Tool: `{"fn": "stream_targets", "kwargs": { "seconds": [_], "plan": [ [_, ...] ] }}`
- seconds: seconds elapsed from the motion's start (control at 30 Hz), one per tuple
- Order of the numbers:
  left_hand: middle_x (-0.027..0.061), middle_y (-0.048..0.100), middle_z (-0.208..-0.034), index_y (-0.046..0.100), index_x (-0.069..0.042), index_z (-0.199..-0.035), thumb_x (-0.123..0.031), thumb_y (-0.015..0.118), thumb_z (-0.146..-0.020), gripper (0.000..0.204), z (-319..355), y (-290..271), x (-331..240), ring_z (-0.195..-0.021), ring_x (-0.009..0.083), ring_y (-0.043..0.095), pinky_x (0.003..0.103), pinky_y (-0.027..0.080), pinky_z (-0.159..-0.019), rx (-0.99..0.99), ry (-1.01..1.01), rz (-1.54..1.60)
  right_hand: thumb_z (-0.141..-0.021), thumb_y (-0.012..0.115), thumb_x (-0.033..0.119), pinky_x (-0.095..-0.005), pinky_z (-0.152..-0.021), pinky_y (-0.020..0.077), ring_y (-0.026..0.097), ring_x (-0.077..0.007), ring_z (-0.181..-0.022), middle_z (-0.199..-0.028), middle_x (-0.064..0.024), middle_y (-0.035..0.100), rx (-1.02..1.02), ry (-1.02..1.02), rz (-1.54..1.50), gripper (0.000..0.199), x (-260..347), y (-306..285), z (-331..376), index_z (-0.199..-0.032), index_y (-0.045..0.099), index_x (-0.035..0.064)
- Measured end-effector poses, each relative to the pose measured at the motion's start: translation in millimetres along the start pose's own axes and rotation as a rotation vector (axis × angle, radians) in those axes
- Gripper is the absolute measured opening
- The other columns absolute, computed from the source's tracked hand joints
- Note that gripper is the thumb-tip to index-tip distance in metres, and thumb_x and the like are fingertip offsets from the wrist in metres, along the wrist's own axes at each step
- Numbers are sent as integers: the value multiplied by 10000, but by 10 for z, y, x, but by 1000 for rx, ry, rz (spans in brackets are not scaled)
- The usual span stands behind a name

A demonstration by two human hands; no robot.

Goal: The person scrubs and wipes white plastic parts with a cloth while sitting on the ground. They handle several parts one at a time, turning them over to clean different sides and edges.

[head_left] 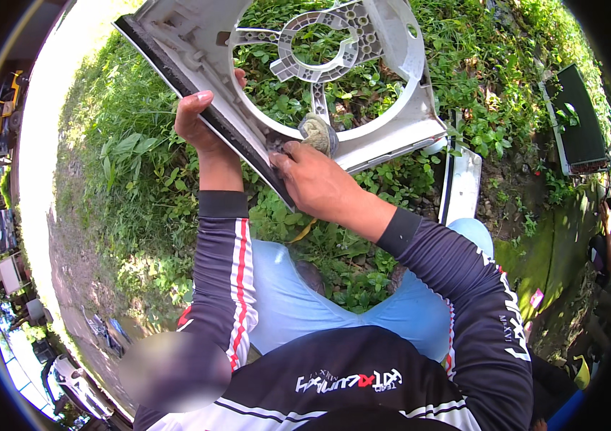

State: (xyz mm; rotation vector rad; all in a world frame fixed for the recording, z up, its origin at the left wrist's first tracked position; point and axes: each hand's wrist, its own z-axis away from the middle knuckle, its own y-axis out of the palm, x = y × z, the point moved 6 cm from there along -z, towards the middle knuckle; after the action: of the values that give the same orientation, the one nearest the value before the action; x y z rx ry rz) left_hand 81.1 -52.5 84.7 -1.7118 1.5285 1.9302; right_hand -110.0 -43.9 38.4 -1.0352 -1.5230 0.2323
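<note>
In front of me, tilted, is a white plastic fan housing (399, 136) with a large round opening and a spoked ring in it. A dark strip runs along its left edge, and grime marks the lower corner. My left hand (205, 129) grips that left edge, thumb outside and a fingertip showing through the opening. At the lower corner, my right hand (320, 179) is closed on a crumpled greyish-yellow rag (318, 135), its fingers against the dirty plastic beside the dark strip. Part of the rag is hidden under the hand.
Beyond my right knee, a long white panel (463, 183) lies on the ground. Farther right stands a dark finned coil (577, 118) with a pale frame. Leafy plants (155, 158) grow beneath the housing. Another person's arm (610, 233) shows at the right rim.
</note>
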Motion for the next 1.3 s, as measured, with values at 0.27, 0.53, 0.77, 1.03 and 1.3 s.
{"fn": "stream_targets", "kwargs": {
  "seconds": [0.27,0.53,0.77,1.03,1.3],
  "plan": [
    [246,643,-1226,467,64,-1487,-236,666,-700,866,-8,-11,-93,-1034,387,711,498,618,-972,-55,36,-29,-876,636,-24,-512,-993,544,662,-438,-1113,-1173,-245,677,-77,42,8,482,-215,42,1,-1358,637,-32],
    [270,668,-1182,479,81,-1473,-289,671,-720,860,-5,62,-206,-1036,400,699,491,586,-975,97,36,74,-915,626,-21,-473,-1020,561,693,-417,-1178,-1228,-206,722,-208,64,-331,446,-109,-51,70,-1354,662,48],
    [258,689,-1157,512,110,-1427,-258,669,-717,815,26,238,-13,-1026,391,723,455,609,-935,115,-5,124,-930,574,-74,-508,-979,567,690,-462,-1112,-1220,-263,706,-355,-56,-303,491,37,-295,-186,-1417,603,-21],
    [262,668,-1233,477,114,-1466,-280,681,-712,876,60,236,71,-1042,398,713,488,585,-970,71,-14,-42,-869,604,-1,-538,-1018,538,668,-526,-1130,-1285,-416,639,181,124,150,575,37,10,91,-1419,547,-159],
    [161,633,-1215,514,26,-1450,-312,759,-634,917,84,381,-31,-1012,289,685,417,584,-961,31,147,-166,-979,485,4,-554,-999,552,669,-520,-1186,-1287,-365,666,40,184,-158,565,-136,16,15,-1535,462,-91]
  ]
}}
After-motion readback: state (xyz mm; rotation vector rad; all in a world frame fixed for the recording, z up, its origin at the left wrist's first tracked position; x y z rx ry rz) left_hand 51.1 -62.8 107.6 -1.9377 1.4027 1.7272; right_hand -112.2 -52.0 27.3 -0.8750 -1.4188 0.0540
